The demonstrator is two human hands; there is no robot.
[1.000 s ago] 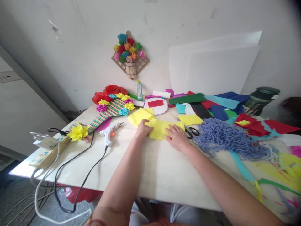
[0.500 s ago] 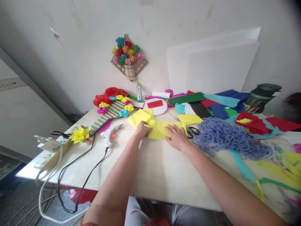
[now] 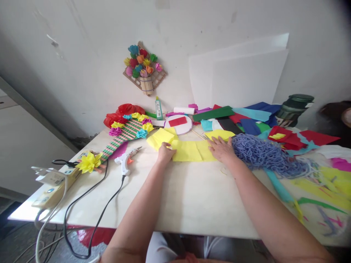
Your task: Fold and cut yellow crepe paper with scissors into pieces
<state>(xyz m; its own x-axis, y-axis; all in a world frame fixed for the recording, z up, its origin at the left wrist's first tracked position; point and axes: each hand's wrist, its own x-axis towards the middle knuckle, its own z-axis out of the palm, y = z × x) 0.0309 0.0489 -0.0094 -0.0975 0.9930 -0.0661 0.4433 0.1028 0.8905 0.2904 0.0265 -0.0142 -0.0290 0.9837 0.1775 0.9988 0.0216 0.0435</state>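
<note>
A strip of yellow crepe paper (image 3: 189,150) lies flat on the table between my two hands, with a crease across it. My left hand (image 3: 165,153) is closed at its left end, thumb and fingers on the paper's edge. Spread flat, my right hand (image 3: 222,150) rests over the strip's right end, fingers apart. Just beyond my left hand is a folded piece of yellow crepe paper (image 3: 162,137). Another yellow piece (image 3: 221,135) lies behind my right hand. The black-handled scissors are hidden by my right hand.
A white glue gun (image 3: 124,160) with a black cord lies left, near a power strip (image 3: 55,191). A flower-trimmed woven craft (image 3: 128,131) stands behind it. To the right are a heap of blue-purple yarn (image 3: 265,155), coloured papers (image 3: 212,114) and a dark flask (image 3: 293,109).
My right hand has slid right along the yellow strip, uncovering more of it and covering the scissors. My left hand stays at the left end. The view has shifted slightly.
</note>
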